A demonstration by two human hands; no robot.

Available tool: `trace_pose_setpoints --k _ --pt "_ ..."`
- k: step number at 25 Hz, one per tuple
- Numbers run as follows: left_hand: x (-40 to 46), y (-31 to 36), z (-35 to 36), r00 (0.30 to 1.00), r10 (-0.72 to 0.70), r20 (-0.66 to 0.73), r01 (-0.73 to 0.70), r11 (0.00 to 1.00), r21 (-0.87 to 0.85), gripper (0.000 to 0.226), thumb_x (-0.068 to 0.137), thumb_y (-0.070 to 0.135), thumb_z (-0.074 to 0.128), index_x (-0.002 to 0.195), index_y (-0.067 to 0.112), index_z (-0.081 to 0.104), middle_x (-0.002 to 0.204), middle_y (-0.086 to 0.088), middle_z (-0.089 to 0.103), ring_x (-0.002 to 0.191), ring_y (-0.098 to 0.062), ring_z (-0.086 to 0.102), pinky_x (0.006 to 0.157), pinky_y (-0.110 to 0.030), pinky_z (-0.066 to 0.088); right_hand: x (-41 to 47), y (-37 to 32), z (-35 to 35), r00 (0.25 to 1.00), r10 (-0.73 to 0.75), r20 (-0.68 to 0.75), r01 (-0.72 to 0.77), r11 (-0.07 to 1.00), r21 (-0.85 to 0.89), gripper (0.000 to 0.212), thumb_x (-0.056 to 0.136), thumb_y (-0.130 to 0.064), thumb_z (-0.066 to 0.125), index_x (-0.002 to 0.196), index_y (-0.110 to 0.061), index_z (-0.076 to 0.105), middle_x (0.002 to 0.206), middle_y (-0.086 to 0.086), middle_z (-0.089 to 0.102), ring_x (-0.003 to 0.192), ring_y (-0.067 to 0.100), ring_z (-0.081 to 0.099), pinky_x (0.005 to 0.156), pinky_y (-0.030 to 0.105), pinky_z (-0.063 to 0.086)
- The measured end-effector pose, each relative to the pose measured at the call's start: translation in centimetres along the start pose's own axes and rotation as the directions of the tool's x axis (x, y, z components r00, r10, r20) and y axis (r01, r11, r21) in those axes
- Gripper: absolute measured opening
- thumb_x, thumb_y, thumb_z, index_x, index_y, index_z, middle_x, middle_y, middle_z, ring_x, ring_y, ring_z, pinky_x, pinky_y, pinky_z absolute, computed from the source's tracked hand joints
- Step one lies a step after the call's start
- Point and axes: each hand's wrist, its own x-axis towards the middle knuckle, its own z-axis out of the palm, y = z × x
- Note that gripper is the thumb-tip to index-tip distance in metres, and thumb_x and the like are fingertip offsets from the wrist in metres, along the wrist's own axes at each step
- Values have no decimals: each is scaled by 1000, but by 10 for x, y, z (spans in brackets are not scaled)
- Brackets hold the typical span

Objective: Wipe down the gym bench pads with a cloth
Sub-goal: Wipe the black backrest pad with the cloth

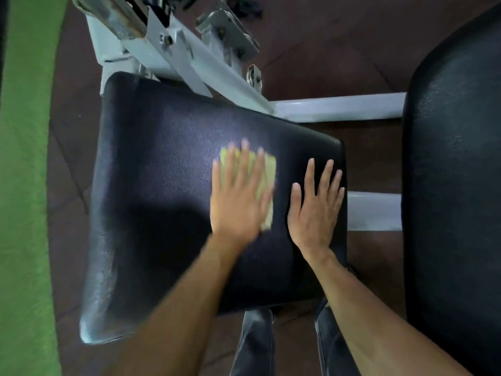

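The left hand [240,196] presses flat, fingers spread, on the yellow cloth [267,183] near the right edge of the black pad [162,172], likely for even wiping pressure. The right hand [315,207] rests open just beside it, probably bracing.

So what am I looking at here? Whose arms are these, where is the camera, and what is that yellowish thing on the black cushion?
No machine is at work here: these are a person's two bare arms, seen from a camera worn on their head, looking down. The big black cushion is a gym bench pad on a pale metal frame. The yellowish thing is a cloth for wiping the pad. The left hand presses it flat against the pad with straight fingers; that hand looks blurred, which suggests wiping motion. The right hand lies flat on the pad beside it, holding nothing, probably for support. A second black pad stands at the right edge. Below is a dark floor, with a green strip on the left.
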Motion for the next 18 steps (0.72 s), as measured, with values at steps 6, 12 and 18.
trace_pose_setpoints --k 6,12,18 --pt "-31 -101 -22 890 -437 -131 444 895 31 66 103 56 17 159 23 6 168 -10 4 154 -34 4 124 -55 8 -2 -1 1 1000 3 0 -3 1000 0 58 104 -47 18 157 -27 8 166 10 1 153 32 -2 124 51 8" --pt "-118 1 6 999 -25 41 27 999 -33 64 102 49 32 158 21 20 167 -11 12 154 -34 9 123 -52 15 -3 -3 1 1000 7 -17 -7 1000 -14 58 104 -46 19 157 -26 11 165 12 4 152 34 3 123 53 11" --pt "-51 -103 -21 907 -397 -143 403 915 15 62 105 51 27 159 23 15 167 -11 12 153 -35 12 123 -54 13 -2 -1 4 1000 -5 -17 5 1000 -7 58 104 -48 18 157 -27 9 166 11 3 153 33 1 123 53 10"
